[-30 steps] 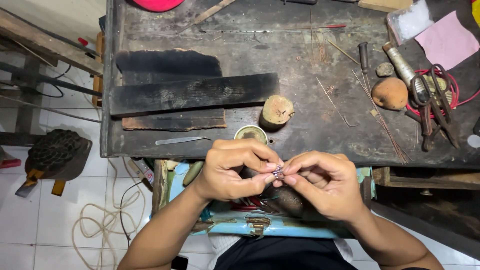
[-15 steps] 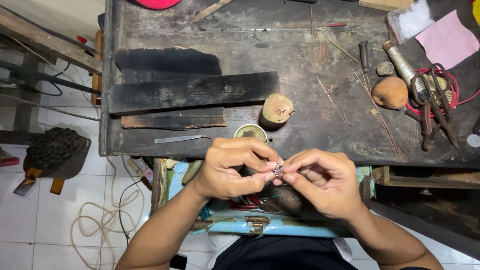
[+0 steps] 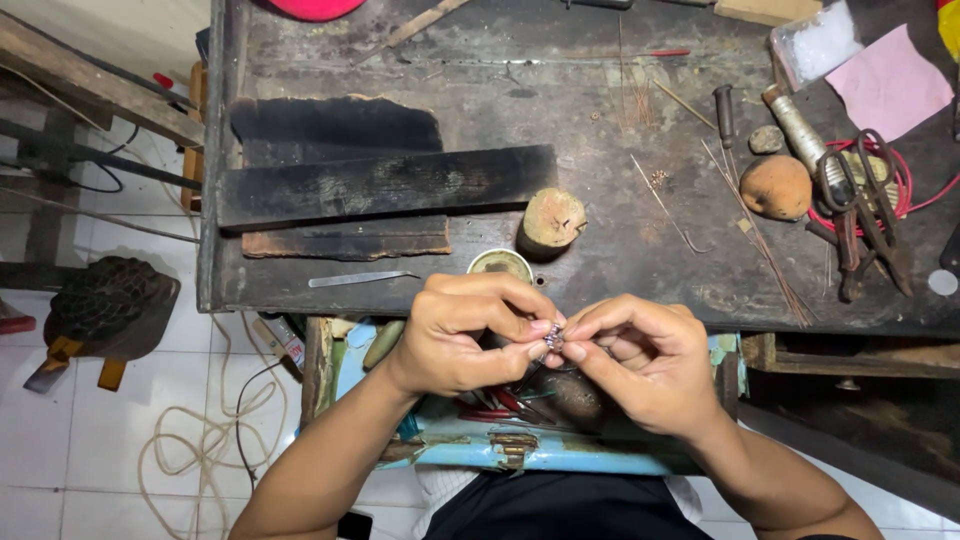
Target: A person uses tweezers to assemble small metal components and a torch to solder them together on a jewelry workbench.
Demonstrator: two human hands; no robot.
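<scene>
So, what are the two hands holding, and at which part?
Both the left hand and right hand pinch one tiny metal piece between their fingertips, one from each side; which part exactly cannot be told.

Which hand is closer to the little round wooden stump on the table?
Left. The left hand sits just below the wooden stump; the right hand is lower and farther to its right.

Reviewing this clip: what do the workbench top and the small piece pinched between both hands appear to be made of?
Workbench top: probably wood, dark, scorched and matte, with visible grain and scratches. Small piece between the left hand and right hand: likely metal, from its small glints, though too tiny to be sure.
</scene>
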